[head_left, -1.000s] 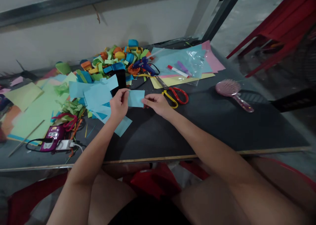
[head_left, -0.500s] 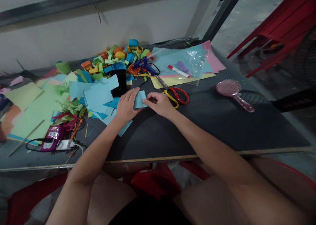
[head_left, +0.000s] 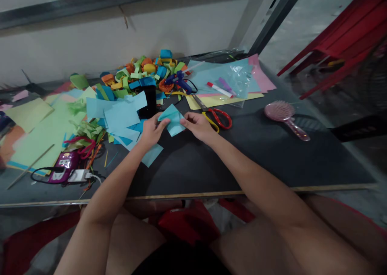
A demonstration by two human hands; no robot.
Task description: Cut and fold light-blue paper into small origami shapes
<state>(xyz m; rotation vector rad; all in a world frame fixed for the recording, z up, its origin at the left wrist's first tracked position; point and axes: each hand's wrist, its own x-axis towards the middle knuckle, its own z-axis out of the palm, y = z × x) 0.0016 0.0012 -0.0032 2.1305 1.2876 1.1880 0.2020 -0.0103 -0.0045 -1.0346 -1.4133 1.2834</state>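
Observation:
Between my two hands is a small light-blue sheet of paper (head_left: 172, 122), tilted, with a crease across it. My left hand (head_left: 153, 129) pinches its left corner, thumb on top. On the right side, my right hand (head_left: 198, 126) grips the opposite edge between thumb and fingers. Just beyond my right hand lie scissors (head_left: 220, 118) with one red and one yellow handle. Left of my left hand are loose blue paper pieces (head_left: 121, 116), partly covering a black phone-like object (head_left: 149, 100).
Folded paper pieces (head_left: 148, 69) in several colours are heaped at the back, beside a blue glue gun (head_left: 181, 83). A red-capped marker (head_left: 220, 89) rests on coloured sheets. A pink hairbrush (head_left: 279, 110) lies right; a purple device (head_left: 64, 166) with cables sits at left.
My left hand has gone from lying flat over the blue paper to pinching its corner. The paper is now turned and lifted, with a crease showing.

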